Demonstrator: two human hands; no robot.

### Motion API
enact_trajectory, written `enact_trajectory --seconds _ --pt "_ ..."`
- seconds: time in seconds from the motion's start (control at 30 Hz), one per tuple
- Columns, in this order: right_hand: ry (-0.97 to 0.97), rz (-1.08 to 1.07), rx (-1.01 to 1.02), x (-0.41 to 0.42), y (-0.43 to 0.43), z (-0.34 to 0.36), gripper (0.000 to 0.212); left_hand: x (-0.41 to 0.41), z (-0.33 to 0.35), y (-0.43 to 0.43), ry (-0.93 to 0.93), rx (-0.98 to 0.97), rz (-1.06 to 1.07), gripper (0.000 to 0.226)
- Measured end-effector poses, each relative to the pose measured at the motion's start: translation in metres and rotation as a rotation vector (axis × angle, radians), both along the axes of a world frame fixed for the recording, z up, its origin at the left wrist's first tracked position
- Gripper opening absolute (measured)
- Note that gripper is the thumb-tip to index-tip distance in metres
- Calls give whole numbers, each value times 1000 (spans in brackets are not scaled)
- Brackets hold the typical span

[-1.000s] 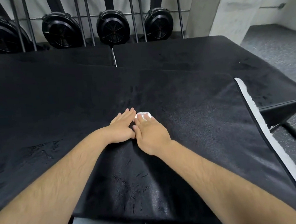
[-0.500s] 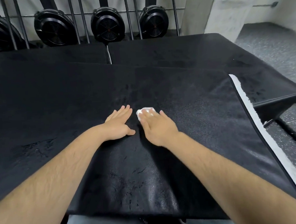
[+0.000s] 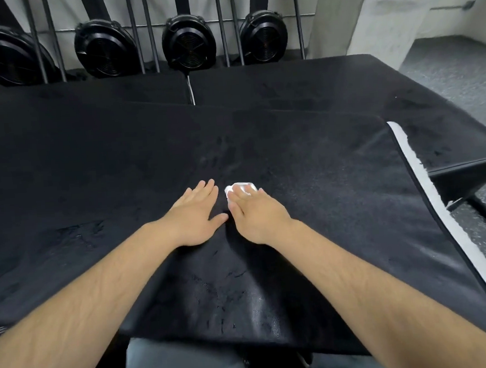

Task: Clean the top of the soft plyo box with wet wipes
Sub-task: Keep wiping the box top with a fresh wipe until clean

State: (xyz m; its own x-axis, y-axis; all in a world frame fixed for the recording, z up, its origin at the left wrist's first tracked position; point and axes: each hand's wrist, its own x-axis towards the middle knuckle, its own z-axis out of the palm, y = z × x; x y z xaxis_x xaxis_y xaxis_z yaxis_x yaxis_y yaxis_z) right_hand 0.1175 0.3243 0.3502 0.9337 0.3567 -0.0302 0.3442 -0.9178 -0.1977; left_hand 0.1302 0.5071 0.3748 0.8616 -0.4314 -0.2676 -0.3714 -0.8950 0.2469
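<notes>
On the near middle of the black plush cloth (image 3: 309, 208): left hand (image 3: 193, 216), flat, fingers straight and together, palm down on the pile; right hand (image 3: 254, 211), fingers extended, pressing a small white crumpled wad (image 3: 240, 187) just beyond the left fingertips; white fleecy underside strip (image 3: 439, 213) along the cloth's right edge

Both my forearms (image 3: 80, 298) are bare and lightly haired, each ending in a bare hand, my left hand (image 3: 193, 216) and my right hand (image 3: 257, 214); at the near edge, between my arms, my lap shows in plain grey-blue trousers (image 3: 177, 366)
</notes>
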Motion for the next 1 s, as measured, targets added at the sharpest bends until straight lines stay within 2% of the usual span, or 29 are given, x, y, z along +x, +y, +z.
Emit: enact_trajectory --seconds 0.1,0.23,0.43,0.53,0.67,0.83,1.0 --pt "-16 -61 32 13 14 -4 52 -11 -3 8 -2 -81 15 72" --pt "-52 -3 94 -34 26 -7 71 -9 -3 2 15 -93 29 68" --pt "59 -48 49 -5 21 5 49 -10 -4 0 12 -67 41 71" --pt "-35 -81 -32 -16 28 3 50 -9 -6 1 14 -76 40 70" --pt "-34 -51 -101 -50 28 0 63 -6 -11 3 -2 -56 35 72" --pt "-27 -91 -46 -20 24 -3 54 -7 -12 2 -11 -52 41 72" --pt "-61 -71 -51 -50 35 -3 73 -10 -13 4 -14 -78 36 72"
